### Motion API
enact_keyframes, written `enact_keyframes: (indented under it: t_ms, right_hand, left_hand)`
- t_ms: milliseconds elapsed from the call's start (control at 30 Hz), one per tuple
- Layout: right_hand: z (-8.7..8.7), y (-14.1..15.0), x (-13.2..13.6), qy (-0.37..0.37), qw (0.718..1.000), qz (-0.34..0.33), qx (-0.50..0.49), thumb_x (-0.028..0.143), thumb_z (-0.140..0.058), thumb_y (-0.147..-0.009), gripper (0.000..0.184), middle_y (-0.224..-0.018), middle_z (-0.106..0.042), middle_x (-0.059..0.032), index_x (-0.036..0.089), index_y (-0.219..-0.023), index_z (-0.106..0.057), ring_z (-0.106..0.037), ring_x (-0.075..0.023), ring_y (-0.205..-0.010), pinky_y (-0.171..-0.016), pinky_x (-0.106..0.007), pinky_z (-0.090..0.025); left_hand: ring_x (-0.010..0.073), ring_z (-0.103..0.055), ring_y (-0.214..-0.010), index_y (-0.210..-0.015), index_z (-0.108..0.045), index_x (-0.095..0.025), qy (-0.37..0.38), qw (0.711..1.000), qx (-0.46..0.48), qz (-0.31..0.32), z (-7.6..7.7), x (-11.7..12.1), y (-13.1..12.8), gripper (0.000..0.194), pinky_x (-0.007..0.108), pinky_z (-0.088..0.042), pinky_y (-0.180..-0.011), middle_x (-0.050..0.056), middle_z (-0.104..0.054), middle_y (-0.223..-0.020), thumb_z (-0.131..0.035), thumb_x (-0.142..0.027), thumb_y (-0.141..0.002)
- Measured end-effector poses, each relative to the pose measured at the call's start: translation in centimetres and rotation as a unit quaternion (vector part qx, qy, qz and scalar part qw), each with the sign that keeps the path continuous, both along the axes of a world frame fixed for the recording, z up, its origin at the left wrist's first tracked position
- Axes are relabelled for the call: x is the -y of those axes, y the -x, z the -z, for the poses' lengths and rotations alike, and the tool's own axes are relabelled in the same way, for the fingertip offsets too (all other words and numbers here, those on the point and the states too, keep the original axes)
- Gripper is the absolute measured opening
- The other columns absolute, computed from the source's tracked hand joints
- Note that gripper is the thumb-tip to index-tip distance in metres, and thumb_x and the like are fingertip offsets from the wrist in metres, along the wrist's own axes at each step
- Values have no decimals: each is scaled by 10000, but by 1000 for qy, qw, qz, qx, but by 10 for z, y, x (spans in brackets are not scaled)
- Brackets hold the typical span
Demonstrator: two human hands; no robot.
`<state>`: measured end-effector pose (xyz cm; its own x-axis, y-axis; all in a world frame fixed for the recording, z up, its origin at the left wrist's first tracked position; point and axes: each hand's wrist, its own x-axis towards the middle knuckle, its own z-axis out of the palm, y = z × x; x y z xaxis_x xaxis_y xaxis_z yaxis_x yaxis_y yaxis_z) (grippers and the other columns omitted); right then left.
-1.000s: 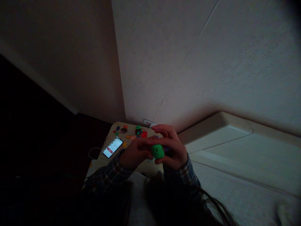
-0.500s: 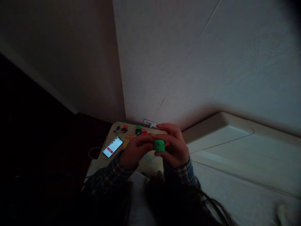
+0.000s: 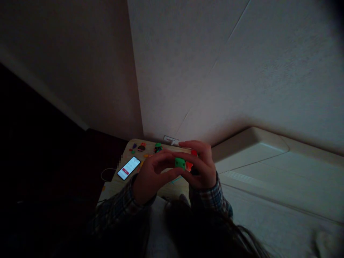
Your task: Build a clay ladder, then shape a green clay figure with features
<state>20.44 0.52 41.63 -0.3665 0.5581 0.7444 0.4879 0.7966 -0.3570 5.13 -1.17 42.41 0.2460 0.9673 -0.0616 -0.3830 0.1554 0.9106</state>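
Observation:
A small green block (image 3: pixel 180 163) with dark spots or holes is pinched between my two hands above the small table (image 3: pixel 111 187). My left hand (image 3: pixel 150 175) grips it from the left, with the thumb along its lower edge and the fingers bent over its top. From the right, my right hand (image 3: pixel 202 165) holds it between thumb and fingers. Something red (image 3: pixel 189 166) shows just behind the block, under the right fingers; whether it is held cannot be made out.
A lit phone (image 3: pixel 129 168) lies on the table's left side, with a cable beside it. Several small colourful pieces, among them a green one (image 3: pixel 158 145), lie toward the back edge. A pale wall (image 3: pixel 188 71) rises behind. A cream bed-like panel (image 3: pixel 258 161) stands at the right.
The green block has turned and shifted slightly up and left. My left thumb has come across under it. More red shows beside the right fingers.

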Motion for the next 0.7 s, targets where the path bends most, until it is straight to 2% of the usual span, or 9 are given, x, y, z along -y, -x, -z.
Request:
enact_keyframes:
  t_ms: [333,600,700]
  right_hand:
    - [3,0,-1,-19,1000,0,-9,308,-519,-880,252,-1065,-587,-73,232,-1107,-595,-534,-225,-1004,-852,-393,-472]
    - [4,0,0,-3,1000,10,-17,283,-525,-871,256,-1053,-592,-64,261,-1119,-585,-546,-227,-989,-828,-402,-487]
    - [2,0,2,18,1000,1,-19,328,-528,-874,275,-1080,-582,-73,260,-1136,-574,-540,-233,-1011,-838,-408,-487]
  left_hand:
    - [143,-617,-744,-704,-674,-139,13,1000,-16,7,-1,2,-2,87,254,-497,-725,9,-642,-756,-717,-176,-638]
    - [137,-600,-750,-721,-713,-153,3,1000,-16,-5,0,2,-5,67,233,-479,-711,11,-644,-757,-695,-199,-675]
    - [154,-615,-760,-718,-714,-155,10,1000,-20,-7,1,2,-5,72,244,-487,-709,16,-660,-758,-698,-206,-670]
